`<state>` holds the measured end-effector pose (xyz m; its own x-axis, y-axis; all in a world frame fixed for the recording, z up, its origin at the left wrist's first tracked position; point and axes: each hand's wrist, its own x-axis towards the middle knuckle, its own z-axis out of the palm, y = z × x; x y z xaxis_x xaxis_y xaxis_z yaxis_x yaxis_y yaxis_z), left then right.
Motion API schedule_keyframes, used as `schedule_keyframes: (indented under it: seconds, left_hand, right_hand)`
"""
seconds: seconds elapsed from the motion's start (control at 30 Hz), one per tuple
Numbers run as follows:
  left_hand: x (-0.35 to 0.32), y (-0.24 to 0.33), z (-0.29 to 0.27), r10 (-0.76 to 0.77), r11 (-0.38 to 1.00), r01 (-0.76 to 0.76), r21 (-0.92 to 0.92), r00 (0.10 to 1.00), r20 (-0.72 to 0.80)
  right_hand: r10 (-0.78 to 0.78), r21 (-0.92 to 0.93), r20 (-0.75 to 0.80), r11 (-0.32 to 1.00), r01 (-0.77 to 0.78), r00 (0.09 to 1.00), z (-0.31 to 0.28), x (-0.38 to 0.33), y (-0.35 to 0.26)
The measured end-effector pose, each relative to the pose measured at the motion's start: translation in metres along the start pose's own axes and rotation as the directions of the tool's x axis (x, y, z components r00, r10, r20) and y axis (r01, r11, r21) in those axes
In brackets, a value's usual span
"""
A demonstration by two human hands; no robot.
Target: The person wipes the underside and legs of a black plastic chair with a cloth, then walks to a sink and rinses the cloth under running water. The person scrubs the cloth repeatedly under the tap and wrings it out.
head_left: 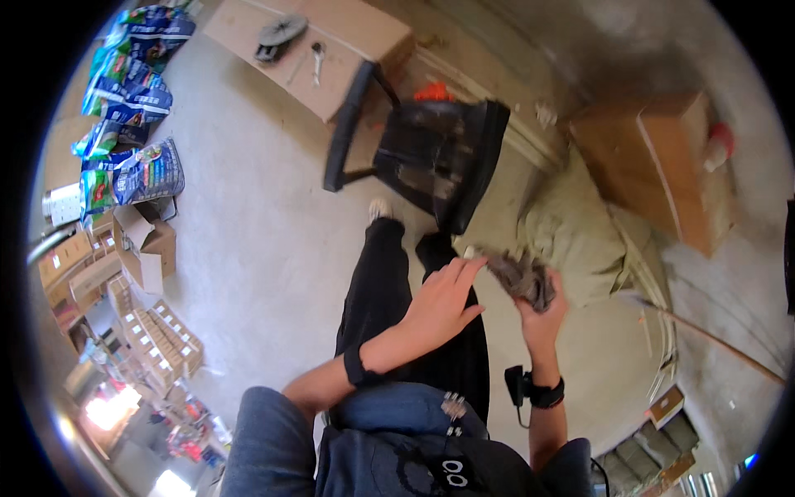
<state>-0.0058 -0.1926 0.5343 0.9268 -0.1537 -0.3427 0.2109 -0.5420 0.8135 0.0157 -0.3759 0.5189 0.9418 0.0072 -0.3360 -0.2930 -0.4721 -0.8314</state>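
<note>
Cloth of crumpled grey-brown fabric (522, 282): held up before the person, just short of a scuffed black chair (431, 157). Probably light, soft, limp, hard to damage; best grasped by its bunched folds. Right hand (542, 316): closed around its right end. Left hand (441, 305): spread, unclenched, fingertips at its left end, contact uncertain. Beyond: large brown cardboard box (638, 161), right.

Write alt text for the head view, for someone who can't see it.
A person's right hand holds a crumpled grey-brown cloth, with the open left hand beside it, fingertips near its edge. Ahead are a black chair and a large cardboard box; blue bags are at far left.
</note>
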Motion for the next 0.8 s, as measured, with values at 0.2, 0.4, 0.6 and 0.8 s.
schedule_keyframes:
  seconds: [0.2,0.4,0.6,0.8]
  left_hand:
    - [-0.071,-0.048,-0.078,-0.218,0.952,0.273,0.139,0.923,-0.315]
    - [-0.140,-0.066,-0.127,-0.107,0.970,0.114,-0.213,0.993,0.042]
    - [-0.247,-0.119,-0.166,-0.107,0.958,0.002,-0.286,0.930,-0.351]
    - [-0.386,-0.174,-0.234,-0.365,0.928,0.184,-0.325,0.632,-0.684]
  right_hand:
    - [-0.174,-0.249,0.011,0.953,0.171,0.985,-0.005,-0.043,-0.034]
    - [-0.167,-0.234,0.171,0.950,0.205,0.971,0.048,-0.078,-0.092]
    - [-0.271,0.001,0.549,0.946,0.323,0.791,0.226,-0.140,-0.177]
    - [-0.150,0.182,0.929,0.981,-0.065,0.337,0.375,-0.224,-0.254]
